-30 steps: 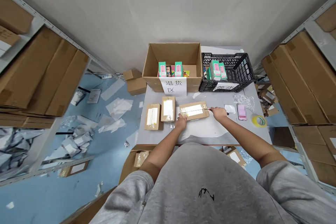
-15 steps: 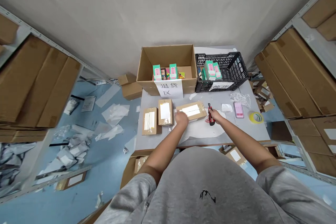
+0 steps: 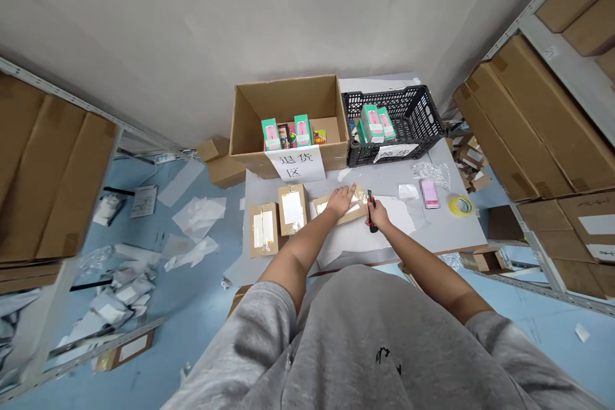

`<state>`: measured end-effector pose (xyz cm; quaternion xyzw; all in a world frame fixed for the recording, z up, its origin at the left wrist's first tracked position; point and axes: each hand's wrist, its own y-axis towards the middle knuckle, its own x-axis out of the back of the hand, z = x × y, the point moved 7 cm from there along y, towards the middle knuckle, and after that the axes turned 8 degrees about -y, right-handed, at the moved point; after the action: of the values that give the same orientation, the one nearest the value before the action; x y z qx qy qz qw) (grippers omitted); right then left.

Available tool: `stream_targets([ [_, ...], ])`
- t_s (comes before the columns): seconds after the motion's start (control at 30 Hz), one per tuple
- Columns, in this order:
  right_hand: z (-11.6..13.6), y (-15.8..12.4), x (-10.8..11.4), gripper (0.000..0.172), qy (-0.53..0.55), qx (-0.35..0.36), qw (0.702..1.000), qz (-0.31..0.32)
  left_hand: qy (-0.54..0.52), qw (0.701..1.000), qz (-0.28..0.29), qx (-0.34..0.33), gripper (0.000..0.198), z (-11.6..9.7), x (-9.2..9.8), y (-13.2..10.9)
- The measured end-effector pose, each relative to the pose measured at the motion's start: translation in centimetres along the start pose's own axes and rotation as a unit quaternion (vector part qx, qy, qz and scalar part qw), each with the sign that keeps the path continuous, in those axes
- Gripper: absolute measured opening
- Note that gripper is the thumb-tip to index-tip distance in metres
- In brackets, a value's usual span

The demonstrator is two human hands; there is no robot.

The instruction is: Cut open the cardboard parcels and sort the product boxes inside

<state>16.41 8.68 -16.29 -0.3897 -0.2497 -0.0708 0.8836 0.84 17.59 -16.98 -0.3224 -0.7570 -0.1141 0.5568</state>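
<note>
A small taped carton (image 3: 354,212) with a white label lies on white paper on the table. My left hand (image 3: 340,200) is spread flat on its top, fingers apart. My right hand (image 3: 378,213) is wrapped round a red and black utility knife (image 3: 371,220), held upright against the carton's right end. Two more labelled cartons, one upright (image 3: 293,210) and one further left (image 3: 264,229), stand to the left of my left hand.
Behind are an open cardboard box (image 3: 288,93) and a black crate (image 3: 418,134), both holding green and pink packs. Yellow tape (image 3: 461,205), a pink item (image 3: 429,194) and bubble wrap (image 3: 432,173) lie at the right. Shelves (image 3: 533,19) flank the table.
My left hand has moved from the carton's left end onto its top and spread out. My right hand has brought the knife against the carton's right end. The view has shifted.
</note>
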Motion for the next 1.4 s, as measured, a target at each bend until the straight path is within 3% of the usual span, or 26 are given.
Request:
stream_targets([
  [0.07,0.2,0.3,0.7,0.023,-0.047,0.01,0.998,-0.035,-0.002,1.0,-0.001,-0.023,0.086,0.1,-0.1,-0.2],
  [0.2,1.0,1.7,2.1,0.062,-0.174,0.01,0.98,-0.096,-0.019,1.0,-0.013,-0.019,0.082,0.6,0.0,-0.6],
  [0.37,1.5,3.9,2.0,0.067,-0.179,-0.031,0.983,-0.02,-0.023,1.0,-0.016,0.0,0.081,0.5,0.1,-0.4],
  [0.47,2.3,4.3,2.3,0.07,-0.202,-0.032,0.979,-0.017,-0.002,1.0,-0.004,0.016,0.08,0.2,-0.2,0.0],
  [0.6,2.9,3.3,2.7,0.063,-0.231,0.001,0.971,-0.056,0.035,0.999,0.009,0.03,0.077,-0.1,-0.6,0.2],
  [0.7,2.0,1.6,2.2,0.034,-0.156,0.012,0.986,-0.054,0.046,0.998,0.014,0.027,0.075,-0.2,-0.6,0.5],
  [0.77,1.4,0.6,1.3,0.023,-0.086,0.021,0.996,-0.025,0.039,0.999,0.015,0.03,0.073,0.0,-0.4,0.9],
  [0.87,1.1,-0.5,-0.1,0.023,-0.029,0.018,0.999,0.015,0.027,0.999,0.019,0.035,0.072,0.5,0.0,1.6],
  [1.03,1.9,-0.4,-0.4,0.025,-0.029,-0.008,1.0,0.002,0.009,0.999,0.036,0.037,0.072,0.4,-0.3,1.8],
  [1.4,1.3,-0.6,0.6,0.022,-0.156,0.011,0.988,-0.005,-0.005,0.998,0.024,0.058,0.072,-0.6,-0.9,1.1],
])
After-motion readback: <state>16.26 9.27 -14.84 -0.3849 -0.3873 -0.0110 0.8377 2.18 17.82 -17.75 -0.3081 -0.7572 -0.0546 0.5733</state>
